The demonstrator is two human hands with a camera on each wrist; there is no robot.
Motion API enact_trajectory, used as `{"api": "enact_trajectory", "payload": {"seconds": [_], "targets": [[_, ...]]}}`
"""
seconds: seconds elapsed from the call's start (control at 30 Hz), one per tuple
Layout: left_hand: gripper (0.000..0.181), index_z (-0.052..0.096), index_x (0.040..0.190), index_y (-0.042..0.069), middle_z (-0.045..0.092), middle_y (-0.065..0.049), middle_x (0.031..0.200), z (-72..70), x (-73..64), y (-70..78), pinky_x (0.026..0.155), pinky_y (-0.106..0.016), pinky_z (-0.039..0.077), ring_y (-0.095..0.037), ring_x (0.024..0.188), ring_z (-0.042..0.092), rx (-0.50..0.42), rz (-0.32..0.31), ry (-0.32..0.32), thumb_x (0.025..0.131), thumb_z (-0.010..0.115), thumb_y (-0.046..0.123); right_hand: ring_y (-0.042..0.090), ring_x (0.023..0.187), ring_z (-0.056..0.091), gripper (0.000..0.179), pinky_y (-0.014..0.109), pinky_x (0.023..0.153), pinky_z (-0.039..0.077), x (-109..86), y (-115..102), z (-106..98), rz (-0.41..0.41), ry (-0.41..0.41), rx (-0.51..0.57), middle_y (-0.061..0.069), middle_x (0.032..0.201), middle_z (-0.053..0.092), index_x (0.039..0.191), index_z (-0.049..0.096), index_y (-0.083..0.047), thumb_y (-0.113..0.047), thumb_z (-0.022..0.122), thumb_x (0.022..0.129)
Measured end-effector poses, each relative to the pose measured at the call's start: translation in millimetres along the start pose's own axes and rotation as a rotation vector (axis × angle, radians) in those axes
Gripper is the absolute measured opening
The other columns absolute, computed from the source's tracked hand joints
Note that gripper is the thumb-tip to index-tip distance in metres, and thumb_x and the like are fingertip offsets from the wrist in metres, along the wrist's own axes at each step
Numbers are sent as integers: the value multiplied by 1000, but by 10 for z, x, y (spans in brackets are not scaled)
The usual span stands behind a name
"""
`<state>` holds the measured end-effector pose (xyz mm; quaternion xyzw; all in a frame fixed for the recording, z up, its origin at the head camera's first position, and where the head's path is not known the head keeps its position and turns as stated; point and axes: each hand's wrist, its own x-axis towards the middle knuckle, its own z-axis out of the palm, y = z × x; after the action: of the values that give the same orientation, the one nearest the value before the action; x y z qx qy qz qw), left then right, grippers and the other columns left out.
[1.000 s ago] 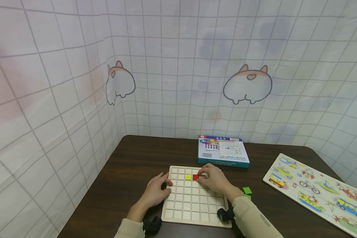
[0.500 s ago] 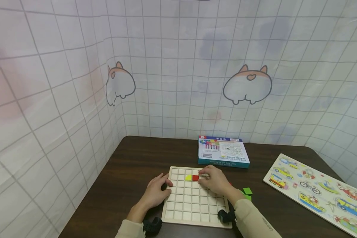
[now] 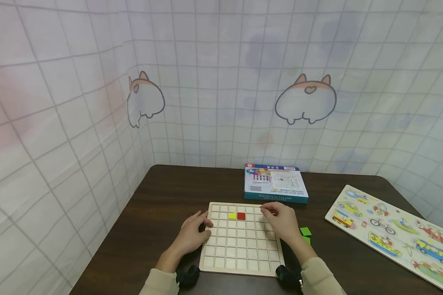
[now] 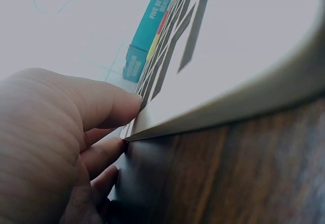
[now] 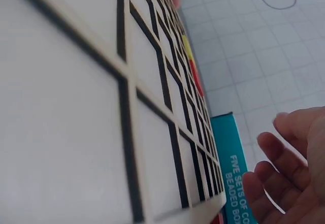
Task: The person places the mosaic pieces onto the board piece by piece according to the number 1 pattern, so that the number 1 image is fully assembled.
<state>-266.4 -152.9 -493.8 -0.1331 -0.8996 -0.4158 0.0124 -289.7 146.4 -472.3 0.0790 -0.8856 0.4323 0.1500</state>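
Note:
A square wooden grid board (image 3: 241, 250) with pale cells lies flat on the dark table. In its second row from the far edge sit a yellow tile (image 3: 232, 216) and, right beside it, a red tile (image 3: 241, 216). My left hand (image 3: 190, 233) rests against the board's left edge, its thumb and fingertips touching the rim in the left wrist view. Over the far right corner is my right hand (image 3: 283, 221); the right wrist view shows its fingers (image 5: 277, 186) loosely bent and apart, with nothing between them.
Several green tiles (image 3: 305, 232) lie right of the board, beside my right forearm. Behind the board is a teal-edged box (image 3: 276, 184). A picture puzzle board (image 3: 391, 233) with vehicle pieces lies at the right. A gridded white curtain (image 3: 221, 82) hangs behind the table (image 3: 181, 184).
My right hand has moved right, from beside the red tile to the board's far right corner, uncovering the cells there. The left hand stays at the left edge. The head view has shifted slightly.

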Motion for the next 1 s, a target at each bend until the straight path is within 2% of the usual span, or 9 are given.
{"api": "enact_trajectory", "payload": {"seconds": [0.23, 0.47, 0.6, 0.77, 1.0], "targets": [[8, 66, 94, 17, 43, -16, 150, -19, 15, -6, 111, -67, 17, -38, 144, 28, 15, 3, 13, 89, 63, 11, 15, 80, 62, 13, 29, 72, 52, -62, 151, -231, 7, 73, -38, 1, 91, 73, 101, 75, -11, -15, 69, 91], [8, 66, 93, 18, 43, -16, 150, -2, 15, -9, 110, -67, 19, -37, 143, 28, 25, 1, 11, 89, 63, 12, 19, 86, 64, 15, 33, 76, 51, -121, 363, -432, 95, 109, -125, 5, 97, 74, 103, 75, -11, -18, 69, 90], [8, 66, 92, 18, 43, -15, 150, 5, 14, -2, 109, -68, 20, -37, 144, 27, 15, -5, 11, 89, 63, 12, 23, 89, 64, 19, 39, 78, 52, -141, 430, -470, 105, 68, -146, 7, 100, 73, 106, 74, -9, -18, 70, 89], [8, 66, 92, 19, 43, -15, 150, 12, 20, -21, 110, -68, 19, -37, 144, 27, 12, -6, 9, 89, 63, 12, 31, 102, 64, 23, 51, 90, 49, -166, 485, -458, 91, -2, -152, 11, 108, 72, 108, 74, -9, -19, 71, 88], [8, 66, 94, 19, 42, -15, 151, 18, 36, -56, 111, -66, 17, -37, 144, 27, 11, 6, -8, 90, 63, 12, 33, 112, 61, 28, 53, 96, 46, -185, 554, -435, 66, -91, -120, 9, 114, 70, 111, 72, -12, -20, 76, 84]]}}
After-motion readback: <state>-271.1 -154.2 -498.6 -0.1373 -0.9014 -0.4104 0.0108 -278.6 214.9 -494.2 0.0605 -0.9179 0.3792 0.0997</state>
